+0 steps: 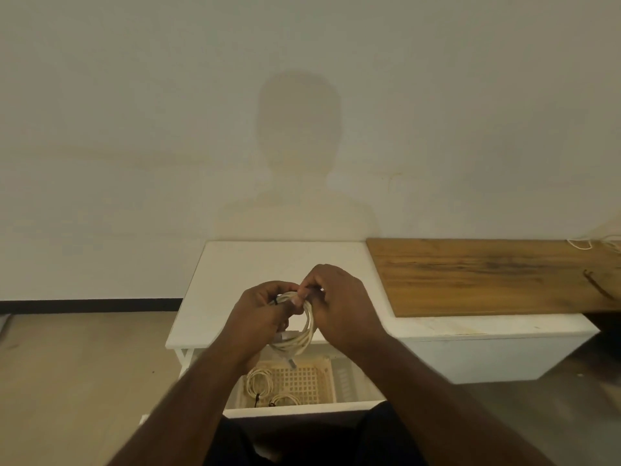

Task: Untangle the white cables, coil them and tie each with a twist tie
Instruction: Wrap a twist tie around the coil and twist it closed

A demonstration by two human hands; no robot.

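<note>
Gripping a round white cable coil (304,326), both hands pinch.

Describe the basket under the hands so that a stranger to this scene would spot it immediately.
Start at the white table against the wall, then look at the open white drawer below its front edge. Inside sits the cream plastic lattice basket, holding two coiled white cables at its left. Its square-holed grid sets it apart from the drawer's smooth walls.

Plain pale wall (134,95) behind a white table (235,264), wood-look floor (67,364).
</note>
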